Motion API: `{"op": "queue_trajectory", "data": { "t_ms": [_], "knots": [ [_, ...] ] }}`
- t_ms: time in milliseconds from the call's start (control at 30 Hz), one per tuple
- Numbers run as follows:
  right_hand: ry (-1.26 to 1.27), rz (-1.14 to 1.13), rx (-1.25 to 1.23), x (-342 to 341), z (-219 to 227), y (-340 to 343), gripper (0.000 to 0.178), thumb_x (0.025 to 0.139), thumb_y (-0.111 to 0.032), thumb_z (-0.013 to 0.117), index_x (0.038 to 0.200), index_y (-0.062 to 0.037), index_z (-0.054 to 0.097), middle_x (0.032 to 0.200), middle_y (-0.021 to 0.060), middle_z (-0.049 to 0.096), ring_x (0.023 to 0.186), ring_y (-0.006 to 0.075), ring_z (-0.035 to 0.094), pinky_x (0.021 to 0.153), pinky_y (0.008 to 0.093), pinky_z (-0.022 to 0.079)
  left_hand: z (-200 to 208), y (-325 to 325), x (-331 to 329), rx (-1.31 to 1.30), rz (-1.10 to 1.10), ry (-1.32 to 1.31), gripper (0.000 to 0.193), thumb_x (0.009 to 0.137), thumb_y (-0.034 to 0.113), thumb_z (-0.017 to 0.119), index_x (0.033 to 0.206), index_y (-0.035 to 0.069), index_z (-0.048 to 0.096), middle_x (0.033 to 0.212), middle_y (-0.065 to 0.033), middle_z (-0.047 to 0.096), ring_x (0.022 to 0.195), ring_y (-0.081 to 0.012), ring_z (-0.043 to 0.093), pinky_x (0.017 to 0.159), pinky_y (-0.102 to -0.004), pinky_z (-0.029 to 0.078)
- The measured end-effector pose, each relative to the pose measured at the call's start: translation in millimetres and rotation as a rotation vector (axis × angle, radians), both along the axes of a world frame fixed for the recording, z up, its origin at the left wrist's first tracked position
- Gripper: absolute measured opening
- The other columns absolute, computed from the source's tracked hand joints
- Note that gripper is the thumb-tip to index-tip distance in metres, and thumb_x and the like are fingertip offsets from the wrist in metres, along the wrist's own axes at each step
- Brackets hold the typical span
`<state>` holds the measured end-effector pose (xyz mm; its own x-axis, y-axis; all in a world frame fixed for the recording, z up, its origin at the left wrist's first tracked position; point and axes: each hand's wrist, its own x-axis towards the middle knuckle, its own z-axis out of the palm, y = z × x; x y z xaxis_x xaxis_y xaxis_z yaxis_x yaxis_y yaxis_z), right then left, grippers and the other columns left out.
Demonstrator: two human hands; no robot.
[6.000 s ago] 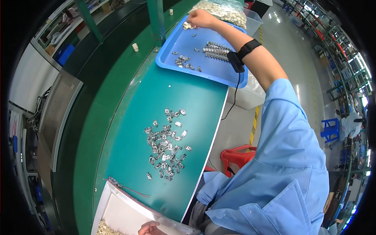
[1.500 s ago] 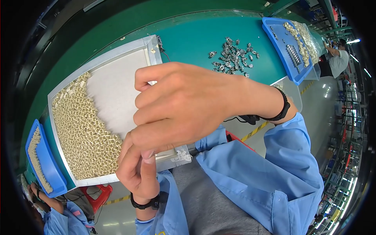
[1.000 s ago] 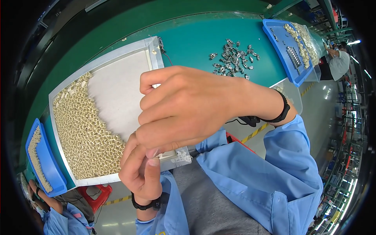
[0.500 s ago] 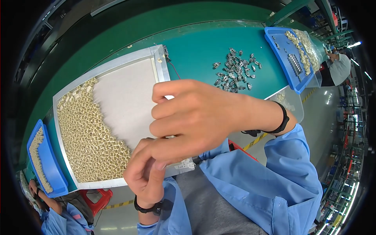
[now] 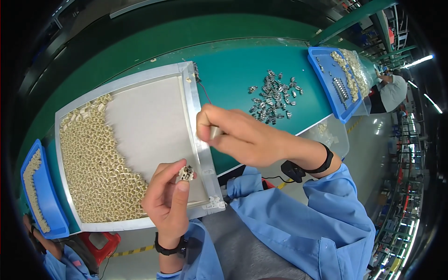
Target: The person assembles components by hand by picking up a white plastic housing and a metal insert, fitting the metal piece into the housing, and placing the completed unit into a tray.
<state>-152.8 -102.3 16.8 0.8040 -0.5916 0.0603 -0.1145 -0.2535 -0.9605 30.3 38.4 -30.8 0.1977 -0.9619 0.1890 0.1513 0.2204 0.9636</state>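
Between the thumb and fingertips of my left hand (image 5: 164, 198) is a small cream plastic part with metal pieces in it (image 5: 185, 173), over the near right corner of the frame tray. My right hand (image 5: 249, 137) is closed in a fist above the tray's right edge. A pale, shiny bit of something (image 5: 215, 132) shows between its fingers, too little to name. Beneath both hands lies the metal-rimmed frame tray (image 5: 135, 225), its left part packed with cream plastic pieces (image 5: 100, 172). Beyond my right hand, a pile of small metal parts (image 5: 275, 95) rests on the green table.
A blue tray (image 5: 321, 70) with cream pieces and a row of metal parts stands at the far right, beside a plastic bag (image 5: 357, 74). Another blue tray (image 5: 49, 196) with cream pieces is at the left. Co-workers sit at both sides, and a red stool (image 5: 105, 247) stands below.
My hands have come apart: the right has moved to the right, away from the left. The small part in my left fingertips, hidden before, now shows. The whole view has shifted slightly.
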Motion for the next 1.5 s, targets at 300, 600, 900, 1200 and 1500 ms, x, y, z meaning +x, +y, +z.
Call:
{"op": "queue_trajectory", "data": {
  "t_ms": [300,600,900,1200,1500],
  "knots": [
    [-0.059,-0.036,0.349,-7.0,7.0,8.1,0.013,0.100,-0.007,0.057,0.111,-0.0016,0.054,0.096,0.0067,0.060,0.080,0.0091,0.053,0.070,0.0261,0.045,6.1,-5.1,-1.2,-0.030,-0.007,-0.064,0.029,0.093,-0.003,0.062,0.121,-0.009,0.065,0.102,-0.0163,0.065,0.091,-0.0189,0.061,0.082,-0.0266,0.047],
    [-0.239,0.055,-0.223,-7.3,6.2,2.4,0.026,0.085,-0.005,0.079,0.107,0.0021,0.068,0.098,0.0107,0.065,0.083,0.0133,0.058,0.071,0.0270,0.047,11.4,-8.9,-1.9,-0.062,-0.071,-0.042,0.032,0.089,-0.004,0.067,0.121,-0.008,0.067,0.101,-0.0170,0.067,0.086,-0.0191,0.062,0.077,-0.0263,0.048],
    [-0.054,-0.008,-0.056,-14.5,22.1,17.9,0.023,0.080,-0.011,0.085,0.093,0.0001,0.071,0.075,0.0055,0.069,0.060,0.0110,0.059,0.051,0.0257,0.041,10.2,-7.9,-3.5,-0.140,-0.051,-0.126,0.031,0.087,-0.003,0.068,0.118,-0.007,0.069,0.101,-0.0165,0.067,0.085,-0.0192,0.062,0.075,-0.0271,0.049],
    [0.113,-0.218,-0.154,-9.6,24.0,32.8,0.031,0.086,-0.017,0.078,0.064,-0.0056,0.059,0.055,-0.0009,0.059,0.046,0.0066,0.049,0.042,0.0256,0.032,10.1,-11.8,-7.4,-0.221,-0.059,-0.231,0.029,0.086,-0.002,0.071,0.115,-0.007,0.070,0.098,-0.0165,0.067,0.082,-0.0203,0.063,0.072,-0.0281,0.050],
    [0.057,-0.220,-0.579,-2.7,11.8,35.3,0.037,0.086,-0.012,0.069,0.057,-0.0064,0.046,0.049,0.0034,0.039,0.039,0.0186,0.038,0.039,0.0329,0.028,10.3,-4.5,-8.0,-0.109,-0.094,-0.135,0.030,0.088,-0.003,0.069,0.117,-0.008,0.070,0.097,-0.0154,0.067,0.080,-0.0182,0.062,0.068,-0.0271,0.048]
  ]
}}
